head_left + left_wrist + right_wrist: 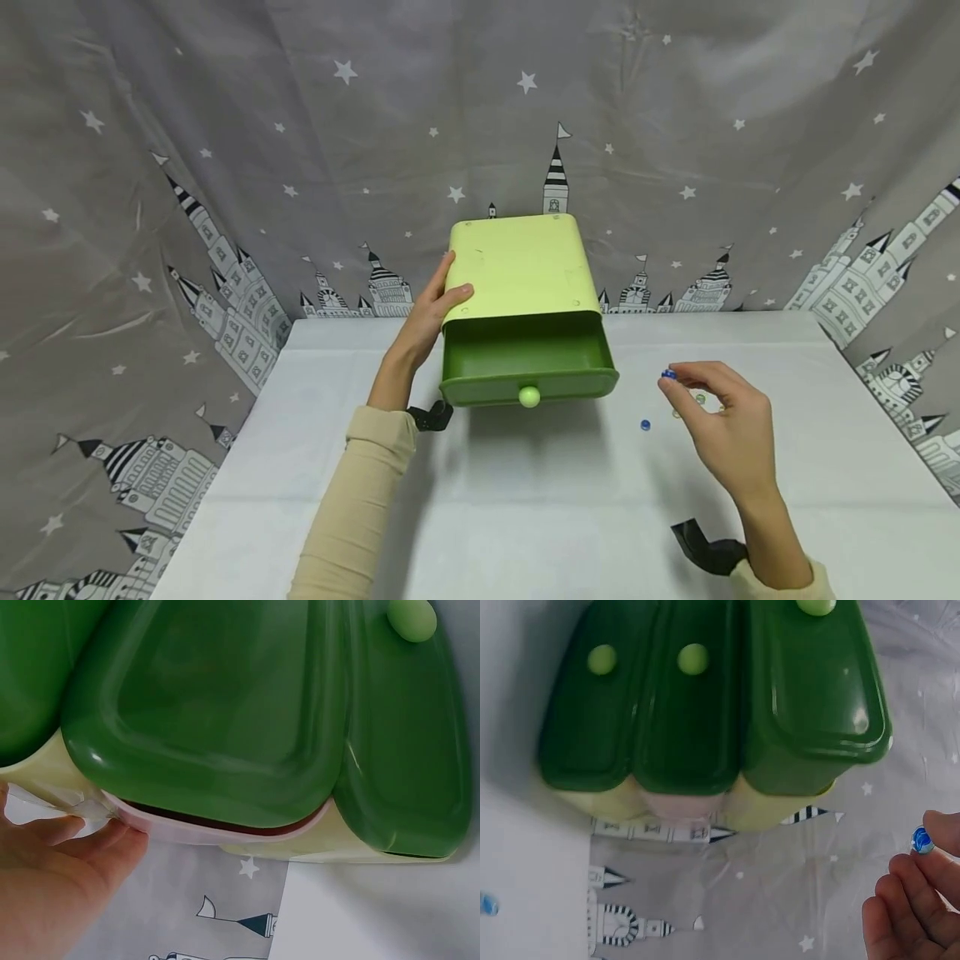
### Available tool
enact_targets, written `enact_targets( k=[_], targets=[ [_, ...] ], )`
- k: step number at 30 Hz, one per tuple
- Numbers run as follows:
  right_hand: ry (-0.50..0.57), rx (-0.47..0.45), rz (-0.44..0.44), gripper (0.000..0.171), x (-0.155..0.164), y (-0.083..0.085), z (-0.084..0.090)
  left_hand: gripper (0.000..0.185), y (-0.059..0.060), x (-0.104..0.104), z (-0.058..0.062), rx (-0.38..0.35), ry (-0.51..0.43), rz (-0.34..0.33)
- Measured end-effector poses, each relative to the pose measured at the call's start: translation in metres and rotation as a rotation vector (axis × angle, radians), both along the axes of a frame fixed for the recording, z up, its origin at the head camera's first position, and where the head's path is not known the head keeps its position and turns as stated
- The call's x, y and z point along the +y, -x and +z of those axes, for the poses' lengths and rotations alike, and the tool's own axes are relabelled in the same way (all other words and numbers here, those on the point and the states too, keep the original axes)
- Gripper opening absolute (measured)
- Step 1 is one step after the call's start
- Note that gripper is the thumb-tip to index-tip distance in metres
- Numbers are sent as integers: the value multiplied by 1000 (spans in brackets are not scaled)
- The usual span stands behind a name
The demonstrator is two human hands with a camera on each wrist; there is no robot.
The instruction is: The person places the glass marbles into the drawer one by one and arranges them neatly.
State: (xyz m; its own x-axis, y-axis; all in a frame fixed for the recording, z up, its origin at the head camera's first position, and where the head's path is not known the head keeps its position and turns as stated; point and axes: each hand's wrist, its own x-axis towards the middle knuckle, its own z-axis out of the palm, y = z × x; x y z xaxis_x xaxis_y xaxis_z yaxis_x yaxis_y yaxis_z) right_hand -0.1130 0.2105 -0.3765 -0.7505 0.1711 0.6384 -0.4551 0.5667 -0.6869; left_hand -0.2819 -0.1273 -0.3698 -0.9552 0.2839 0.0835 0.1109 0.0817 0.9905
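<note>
A small chest of drawers [521, 267] with a pale yellow-green top stands at the back of the table. Its top green drawer [528, 385], which has a round light-green knob [529, 397], is pulled out. My left hand [423, 325] rests against the chest's left side, thumb at the top edge; in the left wrist view its fingers [112, 844] touch the side wall. To the right of the chest, over the table, my right hand [731, 421] pinches a blue marble [922, 839] between thumb and fingertips.
Another blue marble [645, 425] lies on the white tabletop [540, 517], left of the right hand. Several greenish marbles [701, 398] lie partly hidden behind that hand. Two lower drawers [682, 727] are in place beneath the pulled-out one. A grey patterned cloth [480, 108] hangs behind.
</note>
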Motion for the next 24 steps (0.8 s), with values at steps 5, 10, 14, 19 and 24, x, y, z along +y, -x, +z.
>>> enact_targets(
  k=[5, 10, 14, 19, 24],
  targets=[
    [21, -46, 47, 15, -12, 11, 11, 76, 1, 0, -5, 24, 11, 15],
    [23, -10, 138, 16, -33, 24, 18, 75, 2, 1, -6, 24, 4, 16],
    [4, 38, 226, 17, -48, 35, 24, 74, 2, 1, -5, 25, 2, 9],
    [-18, 69, 290, 16, -67, 45, 32, 74, 3, 1, -6, 26, -5, -1],
    [-13, 70, 336, 14, -84, 49, 37, 74, 2, 1, -7, 16, -8, 13]
  ],
)
